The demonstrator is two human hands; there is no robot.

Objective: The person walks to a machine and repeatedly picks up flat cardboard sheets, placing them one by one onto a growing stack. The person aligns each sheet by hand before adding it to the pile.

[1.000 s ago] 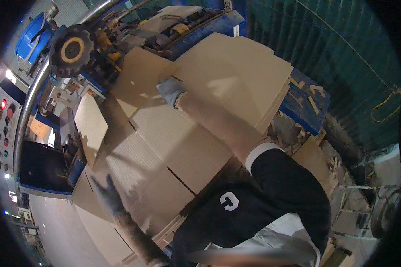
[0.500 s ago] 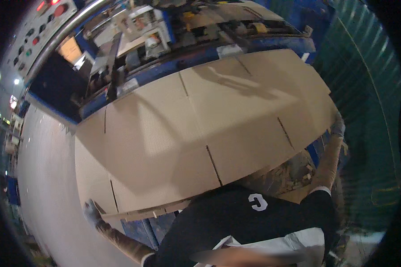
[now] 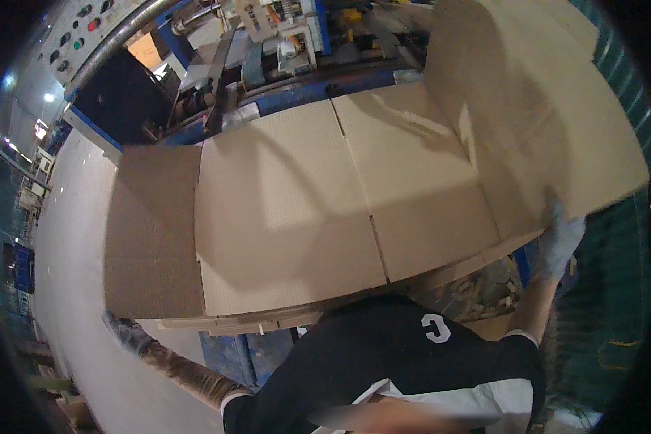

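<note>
Head view showed a big flat cardboard sheet [image 3: 289, 217] lying across a stack of cardboard [image 3: 267, 318] in front of the person, its long axis running left to right between the two arms. The left hand [image 3: 123, 329], in a grey glove, sat under the sheet's lower left corner, just below the folded left flap; its fingers were hidden by the board, so I could not tell how far they were closed or whether they gripped the edge. The right hand [image 3: 560, 242], also gloved, was raised at the right end, pressed against the lifted right flap [image 3: 557, 123], which stood tilted up and blurred; its grip could not be made out either. Each hand was at its own end, so neither was nearer the middle of the sheet.

By count: one top sheet with four panels divided by slots, several more sheet edges showing below it, too tightly stacked to number. Behind the sheet stood one blue machine [image 3: 282, 65], and at upper left a grey control panel [image 3: 87, 36] with coloured buttons. Pale floor [image 3: 65, 239] lay to the left.
</note>
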